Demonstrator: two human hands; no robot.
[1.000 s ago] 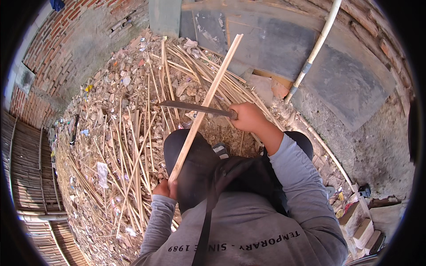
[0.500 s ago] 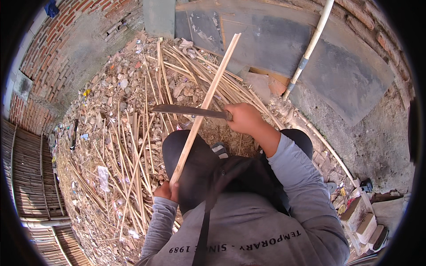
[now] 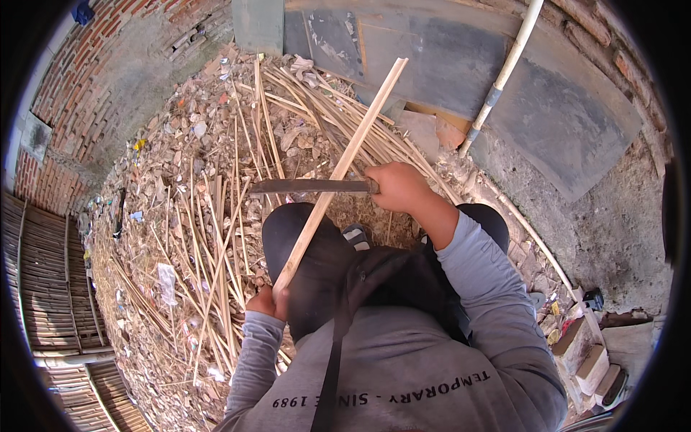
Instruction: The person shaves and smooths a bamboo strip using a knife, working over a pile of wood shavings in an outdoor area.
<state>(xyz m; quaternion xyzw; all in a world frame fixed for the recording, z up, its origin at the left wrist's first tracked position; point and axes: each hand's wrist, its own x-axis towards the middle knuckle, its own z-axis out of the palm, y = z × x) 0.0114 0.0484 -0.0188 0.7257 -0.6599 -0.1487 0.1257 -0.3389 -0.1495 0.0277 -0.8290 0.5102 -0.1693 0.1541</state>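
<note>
My left hand (image 3: pixel 268 303) is closed around the lower end of a long pale wooden or bamboo strip (image 3: pixel 363 132), beside my left knee. The strip slants up and to the right, its far end raised in front of me. In my right hand (image 3: pixel 400 187) is the handle of a machete (image 3: pixel 309 186), its long dark blade pointing left. The blade lies across the strip around its middle, and appears to touch it. Most of the machete's handle is hidden by my right fingers.
Several thin strips (image 3: pixel 209 245) lie on the littered ground to the left. Another bundle (image 3: pixel 381 147) lies ahead, near dark panels (image 3: pixel 461 65) against the wall. A pale pipe (image 3: pixel 504 75) leans at the right. Wooden blocks (image 3: pixel 586 360) sit at the lower right.
The strip's far end has shifted slightly to the right and down. The machete blade has turned a little, from sloping to nearly level. Both hands keep their hold.
</note>
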